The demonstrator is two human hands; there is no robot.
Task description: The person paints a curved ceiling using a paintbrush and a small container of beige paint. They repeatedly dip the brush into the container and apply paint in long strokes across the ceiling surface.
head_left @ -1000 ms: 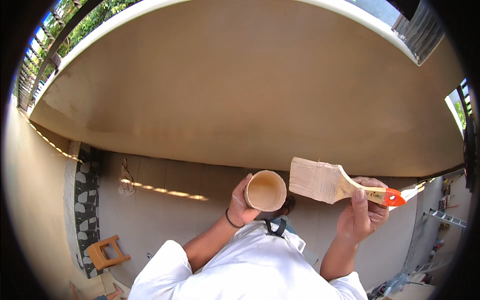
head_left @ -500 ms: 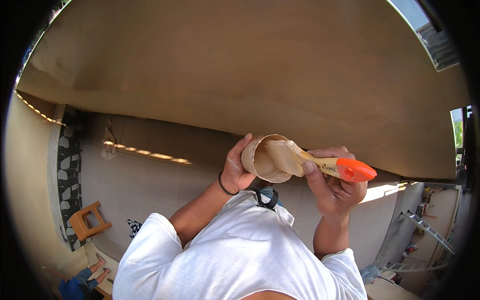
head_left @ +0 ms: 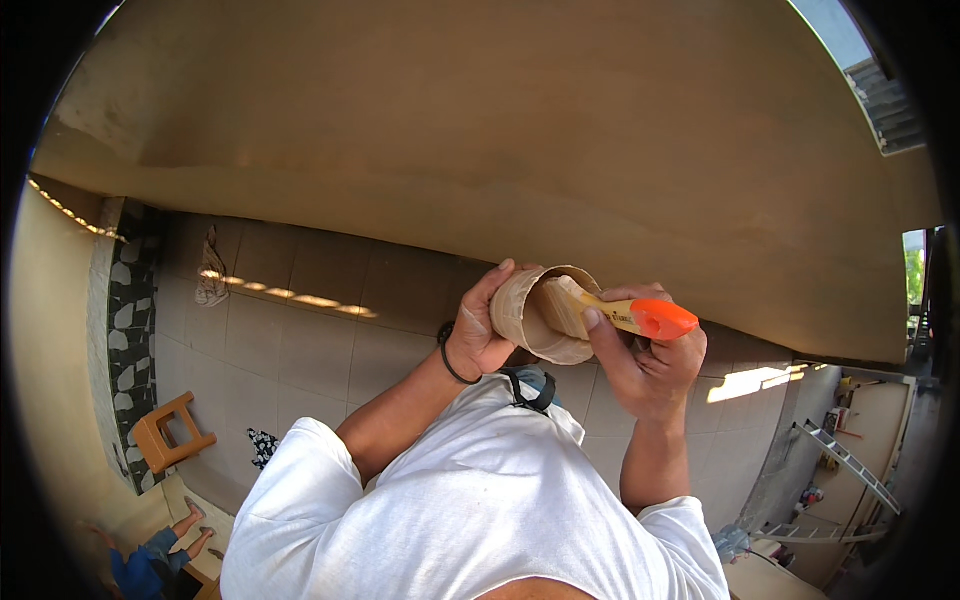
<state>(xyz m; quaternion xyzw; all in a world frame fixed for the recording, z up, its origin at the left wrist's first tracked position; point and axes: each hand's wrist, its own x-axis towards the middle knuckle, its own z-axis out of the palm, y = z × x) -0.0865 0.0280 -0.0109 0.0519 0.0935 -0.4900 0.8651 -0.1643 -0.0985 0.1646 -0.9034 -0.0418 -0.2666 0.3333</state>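
In front of my chest, my left hand (head_left: 484,325) is closed round the side of a round, paint-smeared tub (head_left: 513,312), its mouth tilted to the right. My right hand (head_left: 650,365) grips a paintbrush (head_left: 625,315) with a yellow handle that ends in orange. The brush head, coated in cream paint, is inside the tub's mouth, close to the inner wall. How much paint the tub holds I cannot tell. Just beyond both hands rises a broad, tan wall (head_left: 480,130).
A brown plastic stool (head_left: 172,433) stands on the tiled floor (head_left: 270,345) at left, near a crumpled cloth (head_left: 213,275) by the wall. Another person (head_left: 160,560) is at the lower left. On the right lies a metal ladder (head_left: 850,465). A stone-patterned strip (head_left: 130,340) edges the left side.
My right hand has moved left and pushed the brush deeper into the tub. The tub has shifted slightly right in view.
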